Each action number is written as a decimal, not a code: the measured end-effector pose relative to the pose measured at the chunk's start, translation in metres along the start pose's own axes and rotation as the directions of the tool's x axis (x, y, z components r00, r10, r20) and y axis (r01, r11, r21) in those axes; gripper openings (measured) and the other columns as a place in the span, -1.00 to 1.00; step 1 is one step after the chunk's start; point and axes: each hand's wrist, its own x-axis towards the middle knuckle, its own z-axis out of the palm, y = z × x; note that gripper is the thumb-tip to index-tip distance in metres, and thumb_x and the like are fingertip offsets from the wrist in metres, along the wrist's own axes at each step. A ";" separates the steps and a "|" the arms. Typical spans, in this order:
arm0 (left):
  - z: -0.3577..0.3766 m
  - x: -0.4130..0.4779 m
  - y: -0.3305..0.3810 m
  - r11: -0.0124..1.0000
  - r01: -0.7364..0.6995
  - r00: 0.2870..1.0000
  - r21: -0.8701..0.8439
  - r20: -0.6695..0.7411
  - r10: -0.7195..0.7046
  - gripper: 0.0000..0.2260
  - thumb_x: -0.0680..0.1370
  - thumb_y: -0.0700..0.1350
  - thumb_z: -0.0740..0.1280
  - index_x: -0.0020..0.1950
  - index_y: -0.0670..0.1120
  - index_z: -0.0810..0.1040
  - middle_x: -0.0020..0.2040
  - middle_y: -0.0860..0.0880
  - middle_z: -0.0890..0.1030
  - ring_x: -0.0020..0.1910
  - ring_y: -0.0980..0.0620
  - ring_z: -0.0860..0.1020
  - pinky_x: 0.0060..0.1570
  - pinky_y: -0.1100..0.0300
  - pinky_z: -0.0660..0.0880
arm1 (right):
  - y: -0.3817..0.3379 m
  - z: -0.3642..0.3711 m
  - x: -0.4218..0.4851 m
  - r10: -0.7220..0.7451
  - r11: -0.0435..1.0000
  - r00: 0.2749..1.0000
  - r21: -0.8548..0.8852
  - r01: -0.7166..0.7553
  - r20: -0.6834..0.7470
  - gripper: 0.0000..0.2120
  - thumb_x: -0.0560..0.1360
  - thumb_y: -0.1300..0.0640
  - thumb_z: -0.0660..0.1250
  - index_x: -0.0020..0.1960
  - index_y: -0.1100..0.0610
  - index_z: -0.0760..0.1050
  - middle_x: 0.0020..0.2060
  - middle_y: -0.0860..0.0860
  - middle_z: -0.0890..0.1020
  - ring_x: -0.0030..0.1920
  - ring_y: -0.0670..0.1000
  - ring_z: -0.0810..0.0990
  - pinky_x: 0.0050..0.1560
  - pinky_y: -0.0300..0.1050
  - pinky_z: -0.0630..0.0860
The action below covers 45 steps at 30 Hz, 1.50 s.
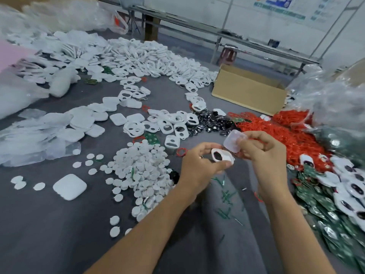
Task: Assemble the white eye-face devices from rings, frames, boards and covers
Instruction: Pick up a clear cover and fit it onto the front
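Pinching a white frame (221,156) in the left hand (199,165), over the grey counter (59,234). Gripping a clear cover (235,142) in the right hand (262,155), just beside the frame. Passing white discs (142,171) at left and red rings (276,131) at right, reaching heaped frames (158,60) farthest back.

Nothing here can be read. On the far wall at the right hangs a poster (278,2) with blue and teal bands of print, all too blurred to make out. Just right of it a second sheet (319,12) carries teal lines of characters, which are equally illegible.
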 end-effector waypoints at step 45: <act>-0.001 0.001 0.000 0.979 -0.084 0.966 0.185 -0.225 0.125 -0.57 0.26 -0.20 0.62 0.06 0.02 0.59 0.00 0.03 0.66 -0.02 0.07 0.62 0.12 -0.02 0.55 | 0.010 0.018 -0.009 0.240 0.971 0.971 0.020 -0.239 -0.011 -0.80 0.36 0.36 0.44 -0.04 0.18 0.58 -0.44 0.08 0.63 -0.37 -0.09 0.59 -0.24 -0.33 0.51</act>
